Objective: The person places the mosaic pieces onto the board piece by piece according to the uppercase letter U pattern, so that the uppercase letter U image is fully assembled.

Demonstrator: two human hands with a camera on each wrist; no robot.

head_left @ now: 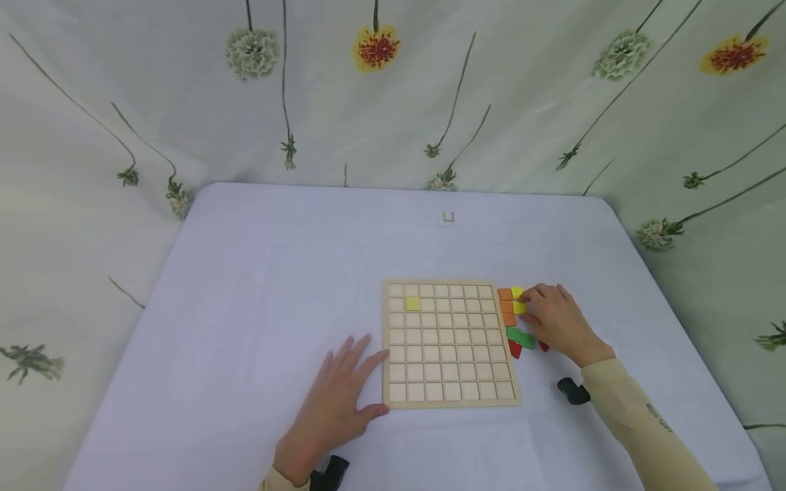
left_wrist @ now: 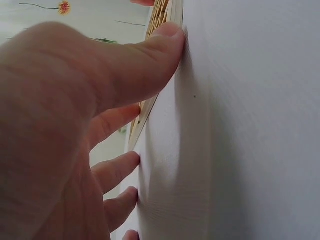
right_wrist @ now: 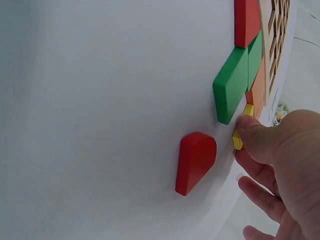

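Right hand (head_left: 561,324) pinches a yellow block (right_wrist: 238,140) between thumb and finger; step in hand judged to be picking it up. Next move appears to call for a lift clear of the orange blocks (head_left: 507,307) just left of that hand. Green blocks (right_wrist: 231,82) and red blocks (right_wrist: 197,159) lie near its thumb side. Farther left, grid board (head_left: 454,404); left hand (head_left: 334,402), fingers spread, touches its left edge. Pale worktop (head_left: 276,273) beneath; small card (head_left: 448,219) ahead of both hands; floral backdrop (head_left: 522,88) beyond.

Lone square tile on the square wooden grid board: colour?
Yellow. The square tile shows best in the head view.
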